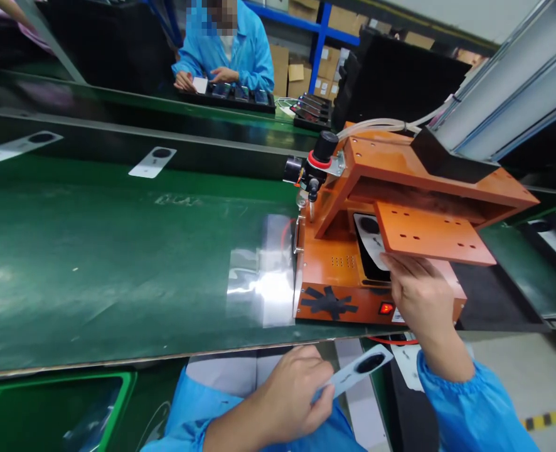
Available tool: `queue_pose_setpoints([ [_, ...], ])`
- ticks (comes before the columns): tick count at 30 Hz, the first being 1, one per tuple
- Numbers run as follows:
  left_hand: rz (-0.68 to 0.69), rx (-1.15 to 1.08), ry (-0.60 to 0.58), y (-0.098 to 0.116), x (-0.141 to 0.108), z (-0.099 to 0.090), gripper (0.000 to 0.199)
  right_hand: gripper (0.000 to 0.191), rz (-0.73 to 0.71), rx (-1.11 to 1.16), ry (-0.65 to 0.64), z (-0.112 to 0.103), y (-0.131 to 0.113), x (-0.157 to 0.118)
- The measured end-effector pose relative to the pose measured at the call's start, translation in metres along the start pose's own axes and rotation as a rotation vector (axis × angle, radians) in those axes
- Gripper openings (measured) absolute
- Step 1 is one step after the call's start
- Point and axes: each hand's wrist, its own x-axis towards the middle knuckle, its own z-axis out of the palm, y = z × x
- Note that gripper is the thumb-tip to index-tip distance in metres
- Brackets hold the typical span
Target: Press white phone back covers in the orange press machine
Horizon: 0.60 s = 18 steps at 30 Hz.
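Note:
My left hand (299, 390), low in front of my lap, pinches a thin white phone back cover (346, 378) with a large dark oval at its far end. My right hand (422, 294) reaches into an orange press (334, 248), its fingers under the raised orange plate (433, 233). They close on the near end of another white phone back cover (371, 246), which lies over a black recess in the press bed. The fingertips are partly hidden by the plate. A red lit switch (386, 308) is on the press front, just left of my right wrist.
Two more covers (153, 162) lie on the far side of the green bench (118, 263). Clear film sheets (261, 282) lie left of the press. A black pressure regulator (320, 157) juts from its side. Across the bench a person in blue (254, 44) handles a white piece.

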Motion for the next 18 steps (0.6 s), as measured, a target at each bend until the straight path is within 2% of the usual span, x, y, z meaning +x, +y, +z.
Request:
queue_pose_setpoints([
  [4, 0.001, 0.003, 0.007, -0.001, 0.000, 0.000, 0.013, 0.040, 0.010, 0.004, -0.048, 0.000, 0.002, 0.002],
  [10, -0.001, -0.021, 0.023, 0.000, -0.002, -0.003, 0.015, 0.030, 0.042, 0.169, -0.161, 0.006, 0.016, -0.004],
  [14, 0.022, -0.055, 0.016, 0.004, 0.000, -0.013, 0.008, 0.039, 0.042, 0.250, -0.272, 0.002, 0.019, -0.002],
  [18, 0.064, -0.016, 0.040, 0.006, 0.012, -0.019, 0.010, 0.052, 0.137, 0.259, -0.314, -0.002, 0.003, 0.004],
])
